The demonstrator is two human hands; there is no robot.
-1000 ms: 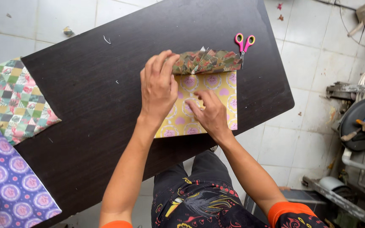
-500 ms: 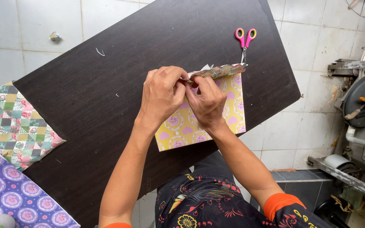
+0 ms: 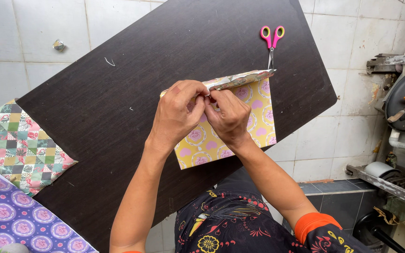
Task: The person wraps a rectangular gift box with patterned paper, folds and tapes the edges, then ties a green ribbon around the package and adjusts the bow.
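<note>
Left hand point(image 3: 176, 112): rests on the yellow patterned paper, fingers point(image 3: 198, 91) curled and pressed together, pinching the paper's folded top edge.
Right hand point(image 3: 230, 117): touching the left hand, fingers point(image 3: 216, 97) bent and pinching the same folded edge just beside the left fingers.
Yellow patterned paper point(image 3: 254, 117): lies flat under both hands on the worktop, yellow with pink rose rings; its near corner reaches the worktop edge on the person's side.
Folded flap point(image 3: 240, 79): the paper's far edge, turned up and over, showing a darker printed side; it runs from the fingers out to the right.
Worktop point(image 3: 118, 84): dark brown, set askew over a tiled floor.
Scissors point(image 3: 271, 42): pink and yellow handles, beyond the fingers and to the right, tips touching or nearly touching the flap's right end.
Checked sheet point(image 3: 15, 150): well left of the fingers, hanging off the worktop's left corner.
Purple sheet point(image 3: 19, 215): left of the fingers and nearer the person, with round flower medallions.
</note>
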